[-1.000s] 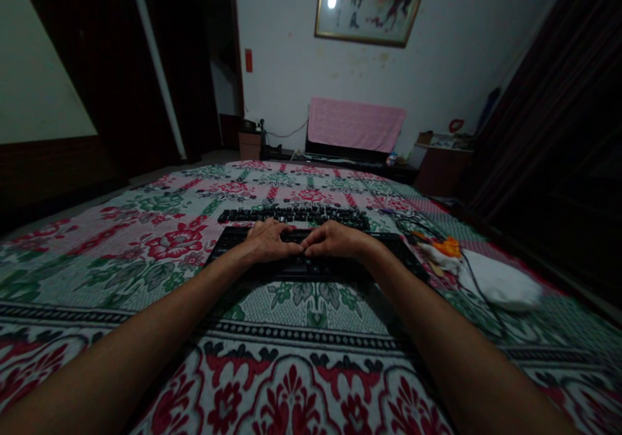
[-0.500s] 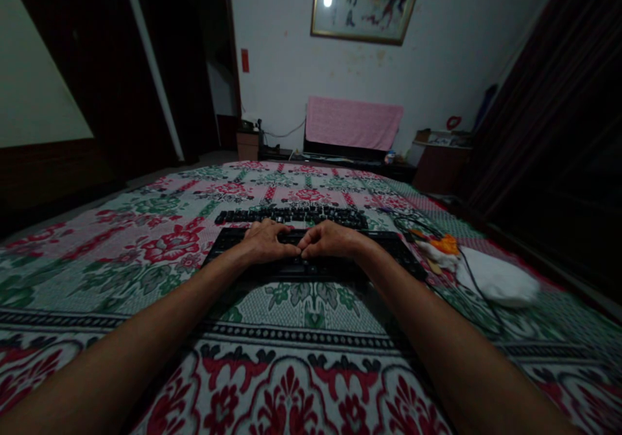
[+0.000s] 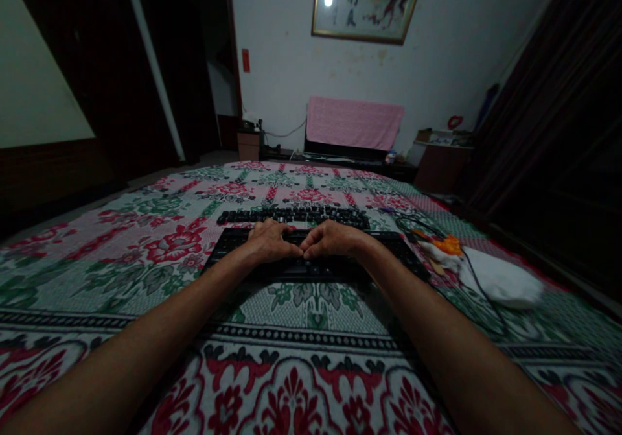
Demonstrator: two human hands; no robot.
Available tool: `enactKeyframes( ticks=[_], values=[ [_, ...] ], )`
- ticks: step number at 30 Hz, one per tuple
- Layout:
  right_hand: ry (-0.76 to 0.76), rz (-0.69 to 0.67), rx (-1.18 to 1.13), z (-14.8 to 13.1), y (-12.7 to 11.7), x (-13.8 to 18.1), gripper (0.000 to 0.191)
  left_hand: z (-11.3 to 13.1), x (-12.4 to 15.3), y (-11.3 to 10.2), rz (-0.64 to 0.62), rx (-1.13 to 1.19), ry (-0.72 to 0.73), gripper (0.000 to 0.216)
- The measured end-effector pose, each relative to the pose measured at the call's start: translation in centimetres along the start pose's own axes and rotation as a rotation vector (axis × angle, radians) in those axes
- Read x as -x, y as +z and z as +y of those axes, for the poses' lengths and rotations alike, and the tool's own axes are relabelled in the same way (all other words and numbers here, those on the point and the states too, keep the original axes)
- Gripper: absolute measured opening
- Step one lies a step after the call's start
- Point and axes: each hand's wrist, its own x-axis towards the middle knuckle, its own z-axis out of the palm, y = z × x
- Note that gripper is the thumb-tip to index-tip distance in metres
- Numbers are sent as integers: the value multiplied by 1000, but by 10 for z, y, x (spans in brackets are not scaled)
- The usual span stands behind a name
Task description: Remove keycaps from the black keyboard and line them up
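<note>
A black keyboard [image 3: 286, 271] lies flat on the patterned bedspread, most of its middle covered by my hands. My left hand [image 3: 272, 240] rests over it with the fingers forward and the thumb stretched to the right, apart from them. Thumb and fingertips of my right hand [image 3: 328, 239] are pinched together at the keyboard's surface, right beside the left thumb tip. Whatever is in that pinch is too small or hidden to make out. Behind the keyboard, loose black keycaps [image 3: 247, 216] lie in rows on the cloth.
On the right lie a white bag [image 3: 505, 278], an orange item [image 3: 447, 245] and dark cables [image 3: 420, 223]. The bedspread [image 3: 311, 312] spreads all around. Farther off, a pink cloth [image 3: 354, 124] covers a screen-like object below a framed picture [image 3: 367, 4].
Both hands stay in nearly the same place on the keyboard. The view has shifted very slightly, and the right fingertips remain pinched near the left thumb.
</note>
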Motion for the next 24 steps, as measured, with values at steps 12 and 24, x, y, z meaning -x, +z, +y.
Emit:
enactKeyframes(
  ticks=[12,24],
  values=[
    [-29,-2,80,0,-1,3,34,2,1,1,7,22,-11,75],
    [-84,68,121,1,4,7,28,-6,6,-8,-34,20,78,64]
  ],
)
